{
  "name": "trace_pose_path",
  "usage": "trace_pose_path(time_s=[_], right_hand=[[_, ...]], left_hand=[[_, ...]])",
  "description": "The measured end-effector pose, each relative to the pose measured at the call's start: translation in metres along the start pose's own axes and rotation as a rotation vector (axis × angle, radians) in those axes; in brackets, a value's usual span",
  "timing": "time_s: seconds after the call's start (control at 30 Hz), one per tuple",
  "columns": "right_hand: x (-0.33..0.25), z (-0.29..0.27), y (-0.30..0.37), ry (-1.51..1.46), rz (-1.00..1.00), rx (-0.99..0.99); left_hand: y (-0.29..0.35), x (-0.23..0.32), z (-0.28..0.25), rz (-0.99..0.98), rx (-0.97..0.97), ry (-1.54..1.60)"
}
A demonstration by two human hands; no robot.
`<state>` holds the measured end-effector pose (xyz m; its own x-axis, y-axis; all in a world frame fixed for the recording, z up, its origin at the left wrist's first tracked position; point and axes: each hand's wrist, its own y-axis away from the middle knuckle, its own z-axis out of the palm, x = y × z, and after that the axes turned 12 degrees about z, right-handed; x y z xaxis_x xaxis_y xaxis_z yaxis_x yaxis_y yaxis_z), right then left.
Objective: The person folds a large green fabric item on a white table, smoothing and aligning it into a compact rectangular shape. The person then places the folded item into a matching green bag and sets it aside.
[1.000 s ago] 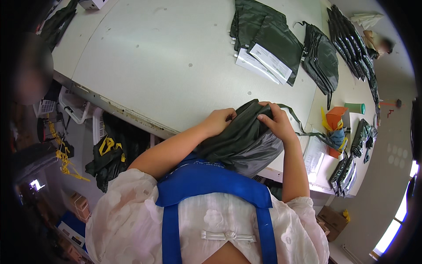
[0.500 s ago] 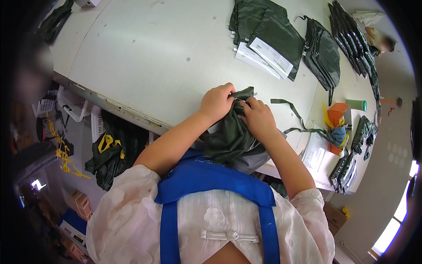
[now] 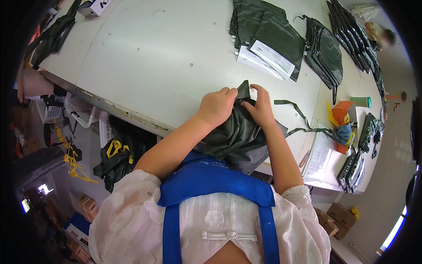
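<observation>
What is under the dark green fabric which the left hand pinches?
The dark green fabric in the left hand covers part of the white table and its near edge, which shows on both sides of it. Whatever else lies beneath the fabric is hidden.

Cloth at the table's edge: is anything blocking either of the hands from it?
Nothing visible does. The left hand pinches the upper edge of the cloth; the right hand is right at that edge, thumb and forefinger apart. The strap lies to the right, not between them.
</observation>
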<state>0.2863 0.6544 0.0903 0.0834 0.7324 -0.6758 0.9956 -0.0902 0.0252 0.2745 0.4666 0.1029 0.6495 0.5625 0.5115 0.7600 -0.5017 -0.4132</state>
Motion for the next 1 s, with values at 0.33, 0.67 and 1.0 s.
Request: trace_pose_path(time_s=[0.33,0.67,1.0], right_hand=[[-0.003,0.036,-0.028,0.301,0.399,-0.050],[-0.018,-0.003,0.038,-0.022,-0.095,0.120],[-0.062,0.033,0.105,0.093,-0.089,0.044]], left_hand=[[0.029,-0.027,-0.001,-0.086,-0.075,-0.075],[0.072,-0.047,0.005,-0.579,-0.283,0.320],[0.055,-0.043,0.015,-0.636,-0.246,0.664]])
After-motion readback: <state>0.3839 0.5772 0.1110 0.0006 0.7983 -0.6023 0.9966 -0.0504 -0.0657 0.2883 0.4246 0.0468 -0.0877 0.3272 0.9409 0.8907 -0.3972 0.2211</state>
